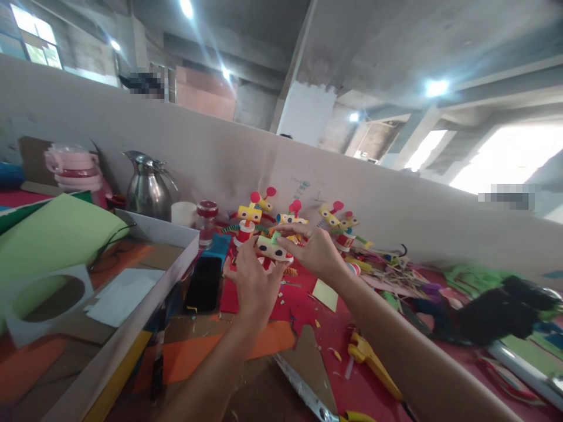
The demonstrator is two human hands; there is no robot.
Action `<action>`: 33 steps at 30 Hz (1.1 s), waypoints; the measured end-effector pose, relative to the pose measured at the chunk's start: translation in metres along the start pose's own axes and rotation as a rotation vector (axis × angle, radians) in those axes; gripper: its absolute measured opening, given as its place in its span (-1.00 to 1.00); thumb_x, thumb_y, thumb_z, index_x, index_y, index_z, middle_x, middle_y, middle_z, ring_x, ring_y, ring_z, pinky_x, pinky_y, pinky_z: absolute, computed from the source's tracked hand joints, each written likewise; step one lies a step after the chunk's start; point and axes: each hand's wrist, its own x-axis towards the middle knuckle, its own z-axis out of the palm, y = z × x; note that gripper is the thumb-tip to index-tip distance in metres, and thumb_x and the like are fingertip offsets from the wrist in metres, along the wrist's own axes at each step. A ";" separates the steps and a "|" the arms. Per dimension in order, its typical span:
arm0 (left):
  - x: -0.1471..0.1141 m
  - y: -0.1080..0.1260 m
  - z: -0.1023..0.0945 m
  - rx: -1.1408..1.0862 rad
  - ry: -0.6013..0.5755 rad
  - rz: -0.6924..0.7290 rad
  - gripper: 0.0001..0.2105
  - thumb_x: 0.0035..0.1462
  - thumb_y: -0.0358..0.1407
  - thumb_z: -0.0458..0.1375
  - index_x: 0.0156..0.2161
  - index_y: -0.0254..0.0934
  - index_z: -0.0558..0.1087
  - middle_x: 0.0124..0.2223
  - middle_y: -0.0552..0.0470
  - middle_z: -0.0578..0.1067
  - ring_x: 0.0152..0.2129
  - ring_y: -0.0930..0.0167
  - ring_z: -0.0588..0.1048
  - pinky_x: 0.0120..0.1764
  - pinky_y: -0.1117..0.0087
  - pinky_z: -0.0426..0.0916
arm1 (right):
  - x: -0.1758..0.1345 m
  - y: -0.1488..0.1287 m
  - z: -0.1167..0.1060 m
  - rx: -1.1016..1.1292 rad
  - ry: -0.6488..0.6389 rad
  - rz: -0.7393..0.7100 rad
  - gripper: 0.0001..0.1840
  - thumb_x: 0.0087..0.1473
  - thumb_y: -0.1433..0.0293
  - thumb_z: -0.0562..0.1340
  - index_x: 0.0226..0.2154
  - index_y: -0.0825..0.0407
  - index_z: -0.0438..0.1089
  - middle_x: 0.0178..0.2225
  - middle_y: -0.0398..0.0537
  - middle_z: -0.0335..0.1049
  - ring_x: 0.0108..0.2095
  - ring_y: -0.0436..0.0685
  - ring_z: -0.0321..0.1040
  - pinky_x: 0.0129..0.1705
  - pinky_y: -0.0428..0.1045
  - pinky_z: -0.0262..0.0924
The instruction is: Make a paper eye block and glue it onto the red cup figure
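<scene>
My left hand [255, 281] is closed around a pale yellow paper tube [267, 241] with two black oval eyes, gripping it from below and the side. At the tube's top edge, my right hand [314, 252] pinches a small light green paper piece [275, 238], which touches the tube. Red and white parts show partly under the tube, mostly hidden by my fingers. Just behind stand several paper robot figures [250, 214] with yellow tube heads, red discs and coiled paper arms.
Yellow-handled scissors [303, 390] and a yellow glue gun [373, 363] lie in front. A black phone [204, 284], a glass jar [206, 223] and a steel jug [149, 187] stand left, beside a white box [193, 240] of paper. Paper scraps [396, 272] are heaped right.
</scene>
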 end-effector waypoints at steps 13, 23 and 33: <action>0.003 0.000 -0.006 -0.003 -0.060 -0.043 -0.29 -0.08 -0.18 0.31 0.17 -0.19 0.14 0.13 -0.20 0.38 0.11 0.07 0.33 0.11 -0.04 0.11 | -0.036 -0.008 -0.028 -0.087 0.160 0.005 -0.73 0.08 0.37 0.24 -0.13 -0.09 0.52 -0.10 -0.04 0.54 -0.04 0.22 0.44 0.02 0.15 0.28; -0.028 -0.008 -0.081 -0.012 -0.068 -0.005 -0.52 0.01 -0.44 0.09 0.09 -0.21 0.27 0.10 -0.15 0.37 0.10 0.18 0.30 0.11 0.06 0.20 | -0.131 0.013 -0.030 0.000 0.220 0.115 -0.78 0.12 0.35 0.20 -0.17 -0.08 0.49 -0.13 0.00 0.52 -0.06 0.25 0.42 0.05 0.20 0.24; -0.133 0.019 -0.138 -0.995 -0.553 -0.869 -0.77 -0.03 -0.14 0.31 -0.40 -0.23 0.42 -0.60 0.19 0.23 -0.67 0.57 0.15 -0.52 0.52 0.12 | -0.231 -0.050 0.071 1.049 -0.328 0.399 -0.37 -0.25 0.15 0.45 -0.09 -0.04 0.34 -0.27 -0.08 0.45 -0.24 0.16 0.42 -0.18 0.04 0.33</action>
